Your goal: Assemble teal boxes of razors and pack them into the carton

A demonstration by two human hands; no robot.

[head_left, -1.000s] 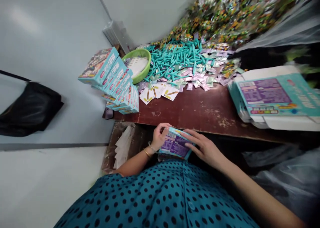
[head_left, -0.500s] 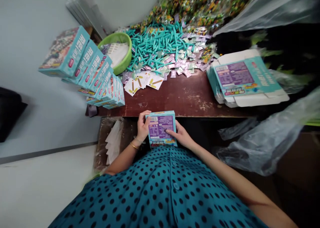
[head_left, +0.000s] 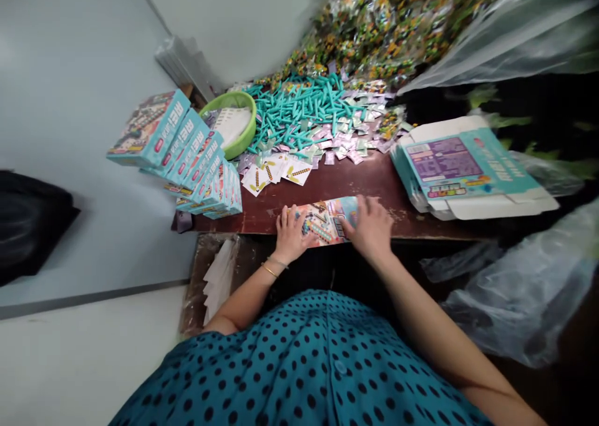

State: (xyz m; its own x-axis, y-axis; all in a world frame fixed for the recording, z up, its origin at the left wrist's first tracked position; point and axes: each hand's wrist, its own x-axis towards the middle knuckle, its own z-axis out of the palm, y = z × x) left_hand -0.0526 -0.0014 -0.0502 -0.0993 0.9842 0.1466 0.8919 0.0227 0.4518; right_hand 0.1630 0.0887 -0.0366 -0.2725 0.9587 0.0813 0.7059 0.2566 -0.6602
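Observation:
A small cardboard box (head_left: 325, 221) with a colourful picture face lies at the table's front edge, that face upward. My left hand (head_left: 291, 234) holds its left end, fingers over the top and thumb along the near side. Around the right end is my right hand (head_left: 373, 229), slightly blurred, its thumb on the printed face. The box's underside and both ends are hidden. Beyond the hands, white cards (head_left: 269, 171) printed with a stick-like figure lie on the dark red table (head_left: 344, 179).
Finished-looking boxes (head_left: 175, 148) form a leaning stack at left, beside a green basin (head_left: 250, 136). Turquoise sticks (head_left: 304, 105) and small sachets (head_left: 355, 156) are heaped behind. Flattened cartons (head_left: 468, 167) lie at right, near plastic film (head_left: 528, 301). A brown container (head_left: 199, 289) stands below left.
The box has gone from my lap to the table's front edge and been turned from its purple printed side to the picture side. Both hands moved forward with it.

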